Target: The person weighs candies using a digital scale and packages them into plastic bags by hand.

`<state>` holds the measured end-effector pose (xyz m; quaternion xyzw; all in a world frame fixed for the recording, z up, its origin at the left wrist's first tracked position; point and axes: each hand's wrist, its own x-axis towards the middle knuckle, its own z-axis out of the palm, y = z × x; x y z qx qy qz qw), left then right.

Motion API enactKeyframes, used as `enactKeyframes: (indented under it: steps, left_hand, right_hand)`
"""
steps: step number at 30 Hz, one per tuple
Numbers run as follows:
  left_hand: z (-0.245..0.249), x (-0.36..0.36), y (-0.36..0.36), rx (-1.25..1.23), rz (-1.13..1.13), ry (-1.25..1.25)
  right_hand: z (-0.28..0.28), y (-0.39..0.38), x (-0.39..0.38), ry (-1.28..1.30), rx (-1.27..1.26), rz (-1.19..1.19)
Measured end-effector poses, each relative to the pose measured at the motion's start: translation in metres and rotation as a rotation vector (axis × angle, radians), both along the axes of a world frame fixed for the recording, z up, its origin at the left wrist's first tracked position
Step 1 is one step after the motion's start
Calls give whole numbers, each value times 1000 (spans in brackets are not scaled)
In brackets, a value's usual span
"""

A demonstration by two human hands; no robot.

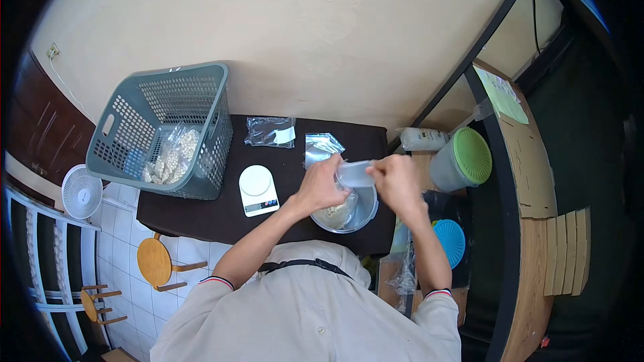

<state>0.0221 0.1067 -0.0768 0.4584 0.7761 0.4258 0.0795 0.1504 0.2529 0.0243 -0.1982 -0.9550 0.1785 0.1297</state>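
My right hand [399, 186] is closed on the right end of a translucent plastic scoop [355, 175]. My left hand [320, 186] curls at the scoop's other end, its fingers round what looks like the mouth of a clear plastic bag [337, 213]. Pale, small pieces fill the lower part of that bag, which rests inside a clear round bowl [365, 218]. Just beyond my left hand lies a stack of shiny silver pouches [322, 145]. To the left is a white digital kitchen scale [257, 188] with nothing on its plate.
A grey-green basket [218, 151] with filled bags [176, 157] stands left on the dark-covered table [194, 218]. Clear packaging [270, 132] lies near the wall. Rightward are a green-lidded container [463, 161], a blue lid [449, 243] and a wooden shelf [533, 261]. Stools [154, 261] and a fan [82, 192] stand left.
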Motion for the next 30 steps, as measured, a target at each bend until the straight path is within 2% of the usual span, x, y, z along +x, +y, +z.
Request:
enactKeyframes:
  steps: [2, 3, 5, 6, 7, 9, 11, 12, 14, 15, 17, 18, 19, 21, 22, 25, 26, 27, 29, 30]
  left_hand:
    - [-20, -24, -6, 138, -170, -333]
    - [-19, -32, -11, 142, -163, -331]
    - [-13, -48, -24, 411, -457, -940]
    - [0, -51, -32, 483, -598, -1161]
    - [8, -51, -36, 479, -595, -1157]
    - [18, -50, -41, 793, -941, -1484]
    - [26, -47, -42, 844, -1000, -1461]
    - [33, -48, -43, 899, -1009, -1442]
    - [36, -54, -47, 919, -1021, -1488]
    - [38, -55, -49, 924, -1014, -1489]
    - [49, -57, -42, 965, -752, -1395]
    - [56, -59, -40, 845, -941, -1335]
    - [56, -55, -36, 718, -949, -1207]
    - [57, -56, -30, 622, -889, -1117]
    - [58, -53, -30, 626, -886, -1117]
    - [64, -42, -37, 466, -592, -951]
    - [62, -34, -37, 488, -446, -923]
    - [45, -32, -39, 487, -447, -921]
    - [-3, -29, -43, 281, -167, -718]
    - [-10, -17, -47, 301, -144, -823]
  right_hand:
    - [12, 12, 6, 22, -22, -117]
    - [13, 17, 7, 50, -22, -149]
    - [-12, 23, 4, 41, 45, -135]
    - [-33, 24, 1, -62, 113, -100]
    - [-53, 24, -2, -166, 179, -67]
    - [-88, 17, -13, -313, 133, 50]
    - [-117, 20, -12, -192, -129, 221]
    - [-112, 19, -17, -188, -123, 235]
    - [-89, 13, -21, -26, -877, 190]
    - [-80, 2, -19, -32, -879, 193]
    - [-64, -25, -17, 220, -1185, 363]
    - [-62, -31, -17, 245, -1206, 454]
    - [-61, -40, -16, 281, -1307, 455]
    - [-58, -54, -18, 362, -1148, 402]
    - [-62, -54, -16, 357, -1148, 404]
    - [-80, -55, -14, 493, -1140, 312]
    - [-84, -55, -13, 614, -1223, 195]
    - [-87, -54, -14, 739, -1299, 76]
    - [-98, -54, -7, 742, -1246, 0]
    - [-105, -55, -2, 740, -1193, -75]
